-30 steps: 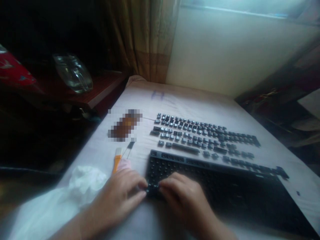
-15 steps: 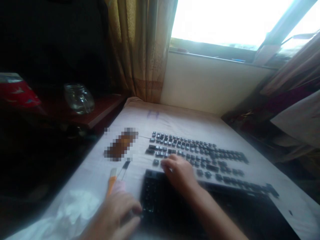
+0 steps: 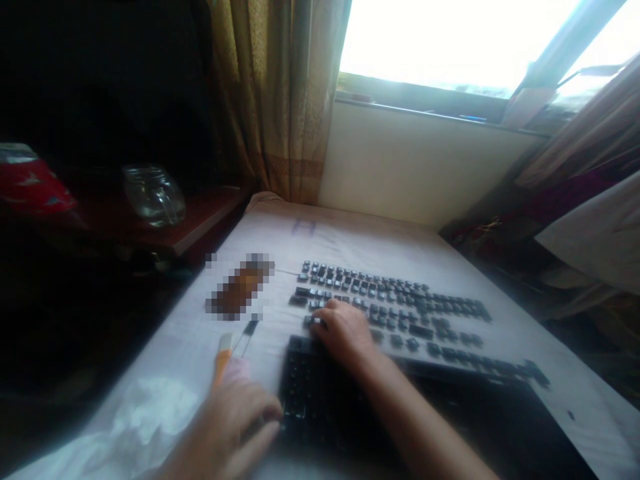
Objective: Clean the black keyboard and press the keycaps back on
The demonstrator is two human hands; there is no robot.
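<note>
With the black keyboard (image 3: 480,420) as my landmark, I have the right hand (image 3: 347,330) reaching over its far edge to the nearest row of loose keycaps (image 3: 421,331). Its fingers are bent, tips close together at the row's left end; I cannot tell whether they have hold of one. The left hand (image 3: 240,417) is half curled at the keyboard's left edge; I cannot tell if it grips anything. I judge the step in hand to be picking out a keycap; the next move calls for a light pinch that spares its neighbours. I count one keyboard, and left of it one orange-handled brush (image 3: 223,360) and one wire tool (image 3: 251,327); the keycaps beyond it blur past counting.
</note>
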